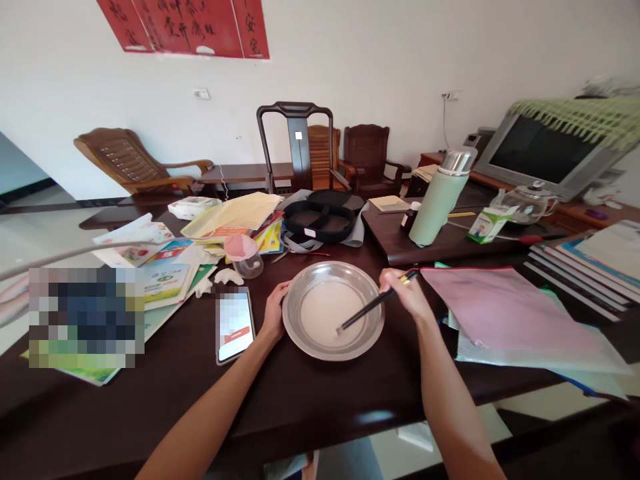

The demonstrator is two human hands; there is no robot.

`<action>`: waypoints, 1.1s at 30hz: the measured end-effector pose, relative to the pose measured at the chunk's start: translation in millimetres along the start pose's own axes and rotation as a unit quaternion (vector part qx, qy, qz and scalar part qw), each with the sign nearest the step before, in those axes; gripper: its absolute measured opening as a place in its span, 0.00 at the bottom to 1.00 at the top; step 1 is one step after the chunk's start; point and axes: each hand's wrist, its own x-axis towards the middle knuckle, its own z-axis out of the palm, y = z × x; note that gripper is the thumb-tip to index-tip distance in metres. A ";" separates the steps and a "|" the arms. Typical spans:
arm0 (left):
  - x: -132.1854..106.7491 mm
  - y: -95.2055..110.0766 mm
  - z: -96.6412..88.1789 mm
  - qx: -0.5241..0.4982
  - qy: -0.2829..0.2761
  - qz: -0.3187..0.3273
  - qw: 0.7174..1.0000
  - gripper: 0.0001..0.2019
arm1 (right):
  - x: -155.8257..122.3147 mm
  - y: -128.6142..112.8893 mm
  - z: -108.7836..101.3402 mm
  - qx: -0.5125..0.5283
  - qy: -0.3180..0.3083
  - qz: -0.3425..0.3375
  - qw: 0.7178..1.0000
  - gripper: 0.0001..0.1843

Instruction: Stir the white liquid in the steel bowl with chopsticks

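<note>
The metal bowl [320, 354] sits flat on the dark counter [380, 387], right in front of you, with something pale in it; you can't tell here if that is runny or thick. Your left hand [275, 310] is holding the bowl's left rim. Your right hand [406, 292] is closed around the black chopsticks [370, 307], high up near their thick end, and their tips lean down to the pale stuff. Whether that hand also touches the right rim, you can't tell. The bowl looks thin, hard and not too heavy, and it shouldn't break, but its smooth side may slip if wet. The rim is the best place to hold it, and it's good to keep it level so nothing spills. The chopsticks look light, stiff and slick, so a snug grip near the top should suit them. Your phone [237, 327] lies near your left hand.
</note>
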 end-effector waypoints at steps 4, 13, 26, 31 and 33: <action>0.7 -1.9 -0.6 -0.006 0.004 -0.008 1.000 0.16 | 3.8 -0.2 11.0 -0.051 -0.001 -0.012 0.999 0.27; 1.6 -1.8 -1.7 0.014 -0.006 0.006 1.000 0.15 | 0.0 1.9 -0.2 0.009 0.016 -0.009 1.000 0.29; 0.7 0.3 -0.3 0.007 -0.001 0.005 1.000 0.15 | 0.7 -0.9 1.7 -0.016 -0.004 -0.012 1.000 0.29; -0.1 2.1 0.4 0.010 0.001 -0.001 1.000 0.15 | 2.8 2.2 0.4 -0.059 0.074 -0.019 0.995 0.27; -0.5 3.3 0.9 0.011 -0.001 0.003 1.000 0.15 | 1.1 5.1 -8.9 -0.032 0.149 -0.035 0.988 0.29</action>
